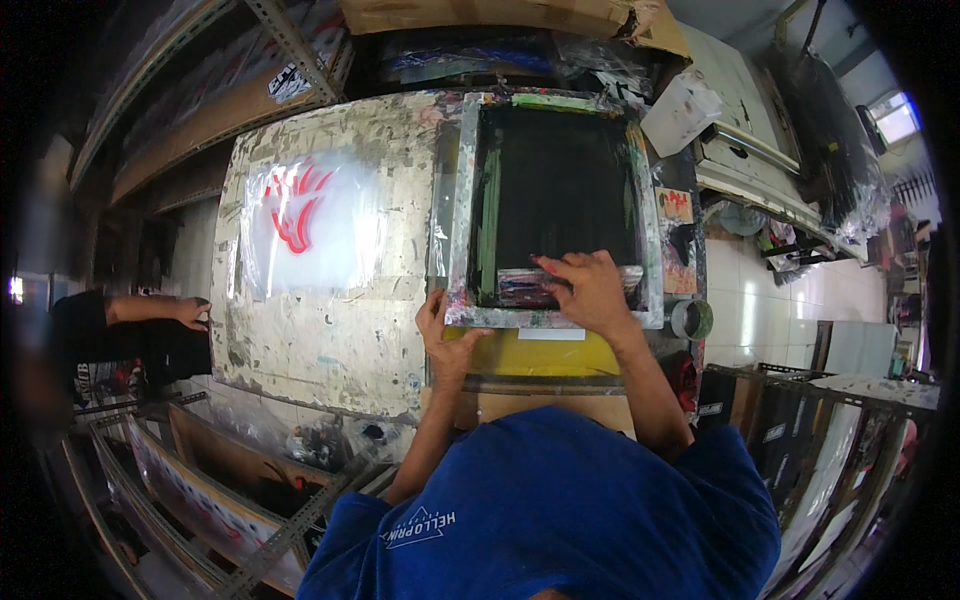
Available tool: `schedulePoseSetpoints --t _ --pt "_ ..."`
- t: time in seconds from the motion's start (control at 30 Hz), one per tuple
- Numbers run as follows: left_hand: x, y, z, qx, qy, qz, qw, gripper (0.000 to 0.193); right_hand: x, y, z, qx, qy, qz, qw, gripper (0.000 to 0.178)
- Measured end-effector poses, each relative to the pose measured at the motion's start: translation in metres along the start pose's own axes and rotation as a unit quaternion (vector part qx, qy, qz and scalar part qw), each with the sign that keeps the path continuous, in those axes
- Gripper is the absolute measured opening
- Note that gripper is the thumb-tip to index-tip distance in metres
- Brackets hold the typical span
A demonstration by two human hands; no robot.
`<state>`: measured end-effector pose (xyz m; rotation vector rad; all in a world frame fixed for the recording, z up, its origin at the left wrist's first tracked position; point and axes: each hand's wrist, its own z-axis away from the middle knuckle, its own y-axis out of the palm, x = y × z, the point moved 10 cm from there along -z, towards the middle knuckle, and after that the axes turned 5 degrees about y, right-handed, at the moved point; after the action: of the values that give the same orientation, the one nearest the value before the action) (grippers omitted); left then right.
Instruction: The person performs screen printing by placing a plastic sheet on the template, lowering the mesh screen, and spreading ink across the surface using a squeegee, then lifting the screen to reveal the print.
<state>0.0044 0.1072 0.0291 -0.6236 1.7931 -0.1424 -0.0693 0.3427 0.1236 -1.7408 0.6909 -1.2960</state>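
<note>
In front of me lies a screen printing frame [652, 210] with dark mesh [565, 180] and a paint-smeared, light-coloured rim. My right hand [592, 290] grips a squeegee [520, 288] that lies across the mesh near its front edge. Red stains mark the fingertips of that hand. At the front left corner of the frame, my left hand [447, 335] holds the rim, thumb along the front and fingers up the side. Below the frame shows a yellow board [545, 358] with a small white strip [552, 334] on it.
A clear plastic sheet [335, 225] with a red print lies on the stained white table [400, 345] to the left. Beyond that table's left edge is another person's hand [192, 313]. A tape roll [692, 319] sits right of the frame; a white container [682, 110] stands at the back right.
</note>
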Motion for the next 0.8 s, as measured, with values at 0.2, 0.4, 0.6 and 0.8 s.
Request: schedulePoseSetpoints --t 0.2,0.4,0.6,0.8 --pt "-0.008 0.001 0.002 0.019 0.079 -0.159 0.984 0.072 -0.021 0.049 -0.001 0.016 0.033 0.110 0.993 0.071" --pt "-0.007 0.000 0.004 0.040 0.049 -0.133 0.989 0.076 -0.065 0.023 -0.096 -0.102 -0.003 0.107 0.989 0.073" --pt "-0.005 0.001 0.005 0.046 0.037 -0.134 0.989 0.075 -0.109 0.011 -0.193 -0.111 -0.036 0.119 0.986 0.068" --pt "-0.004 -0.001 0.006 0.031 0.038 -0.104 0.993 0.074 -0.130 -0.006 -0.255 -0.157 -0.047 0.108 0.981 0.052"
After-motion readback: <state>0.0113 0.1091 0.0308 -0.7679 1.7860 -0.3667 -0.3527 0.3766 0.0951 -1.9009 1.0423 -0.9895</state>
